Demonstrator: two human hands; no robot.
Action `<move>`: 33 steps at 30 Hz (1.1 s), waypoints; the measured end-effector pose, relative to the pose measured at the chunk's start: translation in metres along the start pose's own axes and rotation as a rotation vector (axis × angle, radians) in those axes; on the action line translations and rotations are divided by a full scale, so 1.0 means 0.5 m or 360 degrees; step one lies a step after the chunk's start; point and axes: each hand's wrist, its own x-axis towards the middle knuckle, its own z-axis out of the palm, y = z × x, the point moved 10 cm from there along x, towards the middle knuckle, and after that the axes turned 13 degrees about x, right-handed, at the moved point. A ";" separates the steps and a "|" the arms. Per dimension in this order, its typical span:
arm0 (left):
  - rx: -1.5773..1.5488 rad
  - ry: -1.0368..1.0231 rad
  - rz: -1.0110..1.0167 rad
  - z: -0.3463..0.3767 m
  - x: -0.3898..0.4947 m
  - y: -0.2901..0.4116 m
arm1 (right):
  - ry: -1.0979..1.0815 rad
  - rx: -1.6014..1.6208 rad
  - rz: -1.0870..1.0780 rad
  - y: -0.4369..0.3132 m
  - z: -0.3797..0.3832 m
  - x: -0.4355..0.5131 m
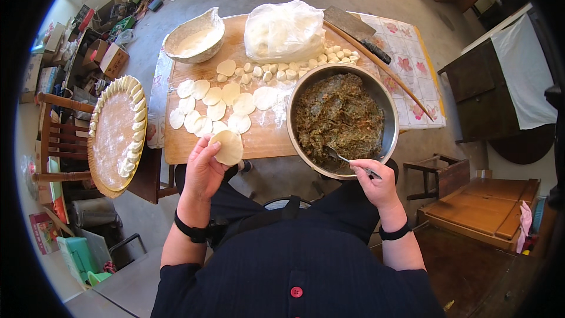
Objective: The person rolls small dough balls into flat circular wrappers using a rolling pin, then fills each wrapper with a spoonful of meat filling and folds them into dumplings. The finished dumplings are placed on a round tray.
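Note:
A round dumpling wrapper is pinched between the thumb and fingers of my left hand, just off the board's front edge. My right hand grips a metal spoon, its bowl sunk in dark green-brown minced filling. That filling sits in a wide steel basin at the board's front right corner. Flat wrappers lie spread over the floured wooden board. Behind them are small cut dough pieces and a lump of dough under a clear plastic bag.
At the back left stands a bowl of flour. A cleaver and a long thin rolling pin lie at the right on a flowered tablecloth. Left, a round tray edged with folded dumplings rests by a wooden chair.

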 end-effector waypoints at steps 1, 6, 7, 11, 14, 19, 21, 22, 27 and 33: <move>-0.0030 -0.0038 -0.0041 0.024 -0.003 -0.001 | -0.0004 0.0021 0.0005 0.005 0.002 -0.003; 0.0009 -0.0136 -0.0122 0.088 -0.009 -0.034 | -0.0011 0.0098 0.0004 0.019 0.012 -0.013; 0.0069 -0.0117 -0.0125 0.090 -0.009 -0.043 | -0.0016 0.0111 -0.0002 0.019 0.014 -0.015; 0.0050 -0.0215 -0.0177 0.129 -0.007 -0.057 | -0.0036 0.0326 0.0096 0.041 0.021 -0.023; 0.0085 -0.0242 -0.0220 0.139 0.004 -0.073 | 0.0072 0.0717 0.0286 0.099 0.014 -0.036; 0.0049 -0.0248 -0.0240 0.151 0.025 -0.090 | 0.0423 0.1204 0.0506 0.157 -0.010 -0.049; 0.0018 -0.0191 -0.0243 0.151 0.032 -0.097 | 0.0494 0.1273 0.0569 0.162 -0.016 -0.049; 0.0002 -0.0188 -0.0247 0.154 0.035 -0.100 | 0.0506 0.1243 0.0599 0.166 -0.022 -0.047; -0.0033 -0.0213 -0.0263 0.156 0.048 -0.123 | 0.0658 0.0889 0.0478 0.172 -0.065 -0.030; -0.0055 -0.0132 -0.0277 0.155 0.044 -0.123 | 0.0636 0.0714 0.0286 0.123 -0.085 -0.026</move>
